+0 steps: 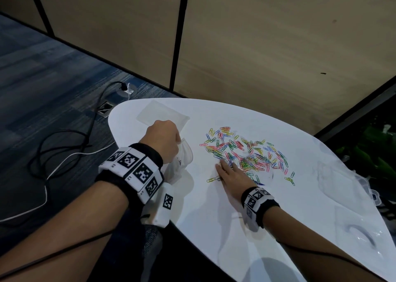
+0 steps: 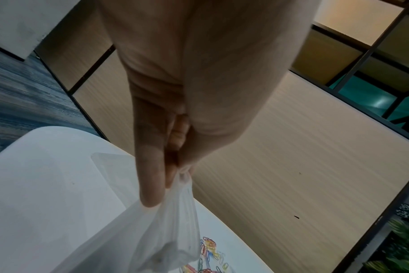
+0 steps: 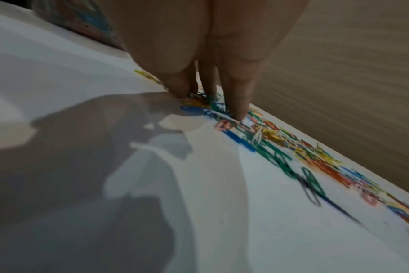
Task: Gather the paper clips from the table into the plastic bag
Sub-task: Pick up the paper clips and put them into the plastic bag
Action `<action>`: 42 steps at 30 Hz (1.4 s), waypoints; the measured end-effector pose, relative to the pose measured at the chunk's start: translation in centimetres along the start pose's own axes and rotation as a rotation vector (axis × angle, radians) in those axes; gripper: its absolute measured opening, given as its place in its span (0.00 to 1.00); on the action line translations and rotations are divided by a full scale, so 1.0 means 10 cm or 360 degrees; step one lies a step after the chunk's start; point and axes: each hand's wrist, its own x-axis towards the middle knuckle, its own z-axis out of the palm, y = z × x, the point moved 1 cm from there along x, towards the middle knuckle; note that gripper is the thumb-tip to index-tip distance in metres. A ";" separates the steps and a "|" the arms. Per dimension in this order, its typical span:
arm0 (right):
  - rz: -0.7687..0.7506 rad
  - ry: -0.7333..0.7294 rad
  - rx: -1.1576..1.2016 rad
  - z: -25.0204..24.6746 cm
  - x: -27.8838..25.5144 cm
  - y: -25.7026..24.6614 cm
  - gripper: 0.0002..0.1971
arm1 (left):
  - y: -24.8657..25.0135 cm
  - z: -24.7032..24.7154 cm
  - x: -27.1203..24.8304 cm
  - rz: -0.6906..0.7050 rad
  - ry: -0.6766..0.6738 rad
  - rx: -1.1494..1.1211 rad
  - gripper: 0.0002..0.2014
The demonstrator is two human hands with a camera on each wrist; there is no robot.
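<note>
Several colored paper clips (image 1: 242,151) lie scattered in a pile on the white table (image 1: 214,213). My right hand (image 1: 229,167) rests at the pile's near left edge. In the right wrist view its fingertips (image 3: 239,112) press down onto the paper clips (image 3: 268,140), with the fingers fairly straight. To the left of the pile, my left hand (image 1: 171,140) pinches the top of a thin translucent plastic bag (image 1: 184,155). The left wrist view shows the left hand (image 2: 173,177) gripping the bunched rim of the plastic bag (image 2: 152,240), which hangs down over the table. What is in the bag is hidden.
A clear flat plastic lid or tray (image 1: 162,112) lies behind the left hand. Clear plastic containers (image 1: 342,174) and a clear sheet (image 1: 360,232) sit along the table's right side. The table's left edge (image 1: 113,131) drops to a floor with cables (image 1: 64,149).
</note>
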 end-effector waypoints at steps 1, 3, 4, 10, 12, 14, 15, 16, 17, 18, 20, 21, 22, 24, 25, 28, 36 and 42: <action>-0.0008 0.0069 0.0089 -0.01 0.04 0.00 0.25 | 0.01 0.00 0.00 -0.0001 -0.0006 -0.0008 0.13; 0.0010 0.0212 0.0225 -0.12 0.07 -0.06 0.14 | 0.03 0.00 -0.01 0.0005 -0.0011 -0.0006 0.14; 0.0039 0.0248 0.0256 -0.18 0.08 -0.07 0.11 | 0.04 0.01 -0.01 0.0012 -0.0013 -0.0001 0.14; 0.0625 0.0435 0.0951 -0.47 0.07 0.11 0.05 | 0.10 0.02 -0.04 0.0019 -0.0029 0.0010 0.15; 0.0793 0.0487 0.1337 -0.55 0.05 0.18 0.05 | 0.11 0.01 -0.04 0.0022 -0.0032 0.0023 0.15; 0.0818 0.0496 0.1880 -0.67 0.03 0.23 0.07 | 0.13 0.02 -0.04 0.0026 -0.0033 0.0025 0.15; 0.0780 0.0526 0.2205 -0.77 0.01 0.21 0.09 | 0.14 0.02 -0.04 0.0027 -0.0038 0.0021 0.14; 0.0706 0.0569 0.2515 -0.90 0.00 0.18 0.10 | 0.14 0.02 -0.04 0.0026 -0.0044 0.0016 0.14; 0.0595 0.0597 0.2782 -1.03 -0.02 0.12 0.12 | 0.15 0.03 -0.04 0.0021 -0.0049 0.0006 0.14; 0.0463 0.0597 0.2976 -1.17 -0.04 0.04 0.12 | 0.15 0.03 -0.04 0.0016 -0.0054 -0.0004 0.14; 0.0227 0.0504 0.3138 -1.40 -0.08 -0.19 0.13 | 0.15 0.04 -0.03 0.0010 -0.0055 -0.0016 0.14; 0.0146 0.0429 0.3136 -1.47 -0.10 -0.32 0.12 | 0.15 0.05 -0.03 0.0009 -0.0054 -0.0019 0.14; 0.0119 0.0358 0.3098 -1.50 -0.10 -0.44 0.10 | 0.15 0.05 -0.03 0.0008 -0.0054 -0.0024 0.14; 0.0127 0.0266 0.2947 -1.48 -0.09 -0.64 0.07 | 0.16 0.05 -0.04 0.0010 -0.0045 -0.0042 0.13; 0.0146 0.0259 0.2813 -1.43 -0.06 -0.71 0.07 | 0.17 0.04 -0.04 0.0016 -0.0038 -0.0050 0.11; 0.0220 0.0390 0.2081 -1.32 0.04 -0.81 0.10 | 0.19 0.05 -0.05 0.0022 -0.0040 -0.0068 0.09; -0.0018 0.0378 0.1182 -1.47 0.00 -0.91 0.16 | 0.19 0.06 -0.04 0.0021 -0.0057 -0.0068 0.11; 0.0200 0.0556 0.2075 -1.25 -0.05 -0.52 0.21 | 0.16 0.05 -0.03 0.0016 -0.0042 -0.0058 0.13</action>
